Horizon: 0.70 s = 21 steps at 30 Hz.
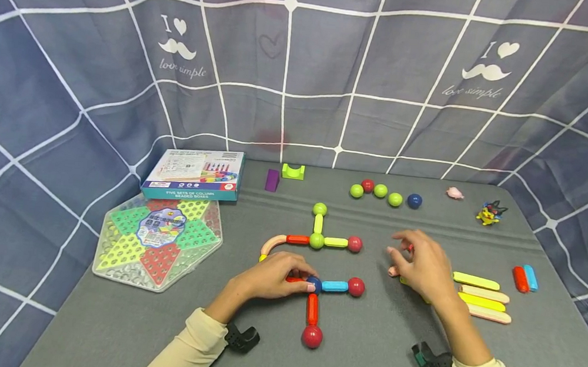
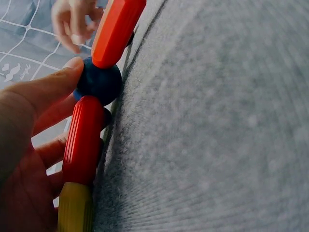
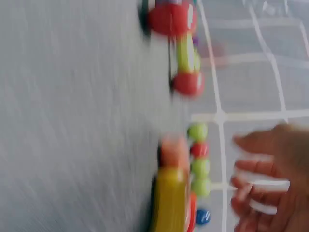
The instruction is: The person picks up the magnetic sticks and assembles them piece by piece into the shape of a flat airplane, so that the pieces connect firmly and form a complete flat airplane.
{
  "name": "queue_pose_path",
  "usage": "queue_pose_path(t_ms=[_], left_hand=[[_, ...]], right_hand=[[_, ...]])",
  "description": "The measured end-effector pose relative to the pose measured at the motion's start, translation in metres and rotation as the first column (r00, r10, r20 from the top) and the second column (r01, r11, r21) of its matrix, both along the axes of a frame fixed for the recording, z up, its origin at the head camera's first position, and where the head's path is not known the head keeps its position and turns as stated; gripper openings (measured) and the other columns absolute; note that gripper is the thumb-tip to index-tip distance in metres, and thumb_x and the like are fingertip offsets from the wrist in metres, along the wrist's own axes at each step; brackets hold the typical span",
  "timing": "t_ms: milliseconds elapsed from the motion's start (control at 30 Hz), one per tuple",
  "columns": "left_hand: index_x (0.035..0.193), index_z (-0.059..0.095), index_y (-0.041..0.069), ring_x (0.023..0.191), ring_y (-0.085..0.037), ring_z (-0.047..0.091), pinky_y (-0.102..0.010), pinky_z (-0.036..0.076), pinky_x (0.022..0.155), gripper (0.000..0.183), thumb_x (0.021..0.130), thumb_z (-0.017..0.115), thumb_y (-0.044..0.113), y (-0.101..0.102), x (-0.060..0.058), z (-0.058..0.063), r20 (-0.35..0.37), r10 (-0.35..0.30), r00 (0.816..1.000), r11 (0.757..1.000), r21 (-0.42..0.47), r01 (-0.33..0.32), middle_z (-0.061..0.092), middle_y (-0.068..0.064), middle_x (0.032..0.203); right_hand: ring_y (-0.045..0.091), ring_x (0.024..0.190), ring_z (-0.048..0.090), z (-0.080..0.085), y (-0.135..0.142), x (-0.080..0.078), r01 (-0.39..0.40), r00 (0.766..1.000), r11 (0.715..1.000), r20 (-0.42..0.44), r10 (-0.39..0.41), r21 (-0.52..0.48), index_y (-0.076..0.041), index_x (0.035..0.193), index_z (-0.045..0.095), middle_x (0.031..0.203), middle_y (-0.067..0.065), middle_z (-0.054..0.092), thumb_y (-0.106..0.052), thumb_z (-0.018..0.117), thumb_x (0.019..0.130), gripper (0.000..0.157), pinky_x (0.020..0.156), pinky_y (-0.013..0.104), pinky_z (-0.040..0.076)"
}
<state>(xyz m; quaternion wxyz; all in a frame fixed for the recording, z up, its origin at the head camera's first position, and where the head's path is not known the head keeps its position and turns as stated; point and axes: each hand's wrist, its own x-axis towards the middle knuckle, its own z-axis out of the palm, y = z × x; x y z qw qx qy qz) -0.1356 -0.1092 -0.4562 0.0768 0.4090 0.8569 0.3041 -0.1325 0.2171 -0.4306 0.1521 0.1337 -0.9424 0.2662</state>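
Note:
With thumb and fingers my left hand [image 1: 275,276] pinches the dark blue ball [image 2: 99,81] of a stick-and-ball figure lying on the table. From that ball run a light blue stick [image 1: 334,286] and a red stick [image 1: 312,309], each ending in a red ball; another red stick [image 2: 83,140] with a yellow piece lies along my palm. Just beyond, a green ball [image 1: 317,240] joins green and red sticks and a curved peach piece [image 1: 272,243]. My right hand [image 1: 421,266], fingers loosely bent and holding nothing, hovers over yellow and peach pieces [image 3: 171,193] that it partly hides in the head view.
Yellow and peach sticks [image 1: 481,302] lie right of my right hand, with short red and blue sticks [image 1: 521,279] farther right. Loose balls [image 1: 380,190] and small toy figures [image 1: 490,213] stand at the back. A box [image 1: 194,174] and a hexagonal game board [image 1: 128,250] occupy the left.

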Motion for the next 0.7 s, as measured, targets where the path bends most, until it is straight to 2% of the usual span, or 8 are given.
queue_pose_path(t_ms=[33,100,167,267,500,600,700], left_hand=[[0.110,0.070,0.022,0.091,-0.002,0.057,-0.023,0.043,0.083,0.030,0.090,0.063,0.043,0.000,0.000,0.000,0.001,0.005,1.000,1.000,-0.004,-0.005,0.065,0.014,0.099],[0.110,0.070,0.023,0.089,-0.002,0.056,-0.023,0.043,0.082,0.031,0.089,0.063,0.045,0.000,0.001,-0.001,0.003,0.011,1.000,1.000,-0.013,-0.011,0.064,0.014,0.098],[0.109,0.070,0.023,0.087,-0.001,0.055,-0.022,0.042,0.080,0.031,0.089,0.063,0.045,0.001,0.002,-0.001,0.005,0.017,1.000,1.000,-0.019,-0.017,0.063,0.014,0.096],[0.108,0.070,0.024,0.083,0.000,0.053,-0.021,0.042,0.076,0.030,0.088,0.064,0.045,0.002,0.003,-0.002,-0.003,0.023,1.000,0.999,-0.022,-0.023,0.062,0.015,0.092],[0.106,0.070,0.025,0.081,0.002,0.051,-0.020,0.041,0.074,0.028,0.087,0.065,0.045,0.002,0.001,-0.003,-0.024,0.029,0.999,0.999,-0.019,-0.029,0.060,0.016,0.089],[0.106,0.070,0.025,0.081,0.002,0.051,-0.020,0.041,0.074,0.029,0.088,0.064,0.046,0.002,0.001,-0.004,-0.026,0.025,0.999,0.999,-0.020,-0.026,0.060,0.016,0.090],[0.107,0.070,0.024,0.082,0.002,0.051,-0.020,0.042,0.075,0.029,0.088,0.064,0.046,0.001,0.000,-0.003,-0.023,0.023,0.999,0.999,-0.022,-0.024,0.061,0.016,0.091]], right_hand=[[0.024,0.075,0.056,0.000,0.008,-0.005,0.070,0.997,0.996,0.022,-0.071,0.051,-0.008,0.108,0.066,0.089,0.005,0.060,-0.023,0.073,0.083,0.030,0.060,0.043,0.043],[0.031,0.085,0.057,-0.002,0.020,-0.014,0.154,0.982,0.980,0.088,-0.166,0.124,-0.006,0.113,0.064,0.098,0.012,0.059,-0.025,0.071,0.084,0.036,0.064,0.050,0.042],[0.035,0.090,0.056,-0.005,0.028,-0.021,0.188,0.965,0.968,0.152,-0.213,0.164,-0.005,0.115,0.063,0.101,0.015,0.058,-0.026,0.071,0.084,0.039,0.067,0.054,0.042],[0.036,0.088,0.057,-0.010,0.034,-0.026,0.201,0.948,0.962,0.210,-0.239,0.185,-0.004,0.113,0.063,0.099,0.017,0.060,-0.028,0.070,0.084,0.038,0.065,0.053,0.042],[0.037,0.082,0.058,-0.018,0.036,-0.030,0.195,0.942,0.964,0.239,-0.235,0.181,-0.004,0.110,0.064,0.094,0.017,0.062,-0.026,0.069,0.085,0.033,0.059,0.048,0.040],[0.034,0.086,0.058,-0.019,0.038,-0.027,0.174,0.962,0.972,0.184,-0.202,0.156,-0.007,0.110,0.065,0.098,0.015,0.062,-0.025,0.069,0.085,0.031,0.061,0.050,0.041],[0.026,0.077,0.056,-0.020,0.039,-0.018,0.083,0.990,0.990,0.101,-0.094,0.112,-0.013,0.102,0.069,0.090,0.005,0.061,-0.024,0.071,0.084,0.021,0.059,0.043,0.040]])
